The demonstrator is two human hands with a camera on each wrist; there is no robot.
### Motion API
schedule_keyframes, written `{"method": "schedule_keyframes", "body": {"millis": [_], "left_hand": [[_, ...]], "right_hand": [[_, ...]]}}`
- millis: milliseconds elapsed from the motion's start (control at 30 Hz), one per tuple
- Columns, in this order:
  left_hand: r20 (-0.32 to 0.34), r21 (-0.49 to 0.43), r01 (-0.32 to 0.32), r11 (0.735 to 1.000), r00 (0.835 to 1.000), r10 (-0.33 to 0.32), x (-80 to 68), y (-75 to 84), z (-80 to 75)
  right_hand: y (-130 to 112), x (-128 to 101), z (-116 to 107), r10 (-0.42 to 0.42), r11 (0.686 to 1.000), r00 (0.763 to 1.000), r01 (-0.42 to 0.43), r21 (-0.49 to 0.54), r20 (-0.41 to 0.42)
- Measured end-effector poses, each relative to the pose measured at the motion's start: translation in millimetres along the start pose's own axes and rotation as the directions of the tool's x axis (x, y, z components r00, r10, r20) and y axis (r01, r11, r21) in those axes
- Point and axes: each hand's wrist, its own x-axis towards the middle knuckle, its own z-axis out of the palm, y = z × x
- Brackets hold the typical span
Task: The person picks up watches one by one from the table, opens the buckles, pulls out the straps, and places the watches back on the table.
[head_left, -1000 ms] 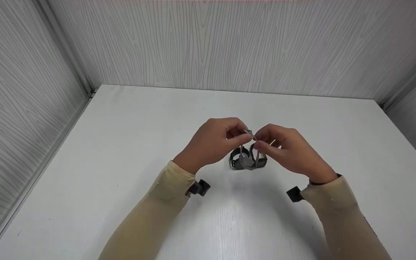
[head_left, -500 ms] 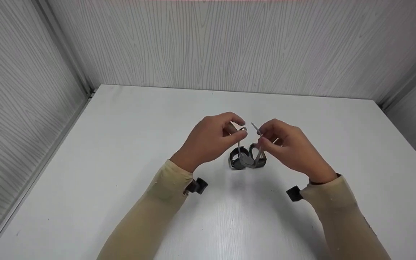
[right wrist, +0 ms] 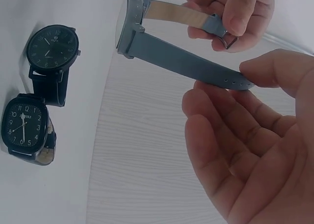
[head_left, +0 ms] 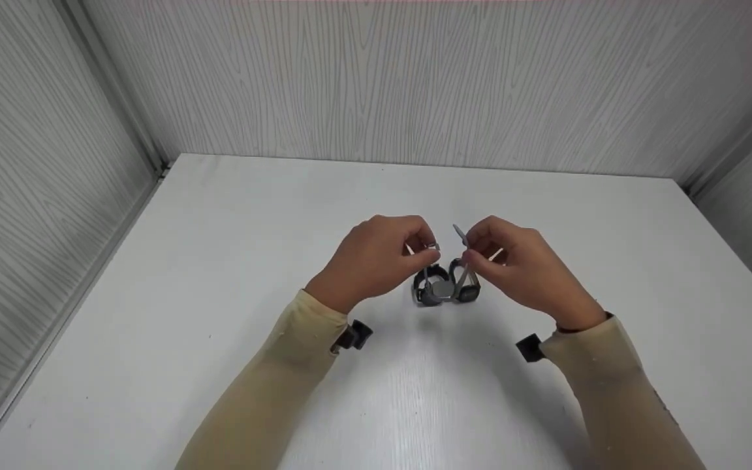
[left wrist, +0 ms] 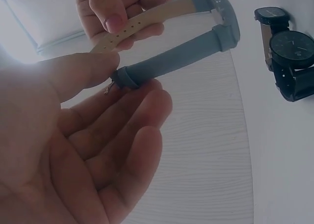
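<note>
Watch, grey strap unbuckled, held above counter. Left hand fingers pinch buckle end; right hand fingers pinch holed end. Two dark watches lie on counter just beneath it, touching each other.

light: bright, even | shadows: soft | wrist views: fisheye-warped, near fingers blurred

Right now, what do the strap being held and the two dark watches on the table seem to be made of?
The grey-blue strap looks like matte leather or faux leather: soft nap outside, pale tan lining, punched holes, a metal buckle. The round watch and square watch look like black matte metal or plastic cases on dark leather-like straps; which, I cannot tell.
</note>
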Motion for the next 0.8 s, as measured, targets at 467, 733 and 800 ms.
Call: {"method": "schedule_keyframes", "body": {"millis": [467, 733, 800], "left_hand": [[0.030, 0.075, -0.032, 0.997, 0.999, 0.030, -0.3, 0.0, -0.1], [0.052, 0.097, -0.028, 0.995, 0.998, 0.023, -1.3, -0.2, -1.7], [0.055, 0.097, -0.029, 0.995, 0.998, 0.024, -1.6, -0.8, -2.2]], "right_hand": [[1.5, -0.4, -0.3, 0.010, 1.000, 0.999, -0.009, -0.020, 0.037], [3.0, -0.2, 1.1, 0.003, 1.000, 0.999, -0.002, -0.024, 0.052], [3.5, 0.2, 1.6, 0.002, 1.000, 0.998, -0.001, -0.023, 0.056]]}}
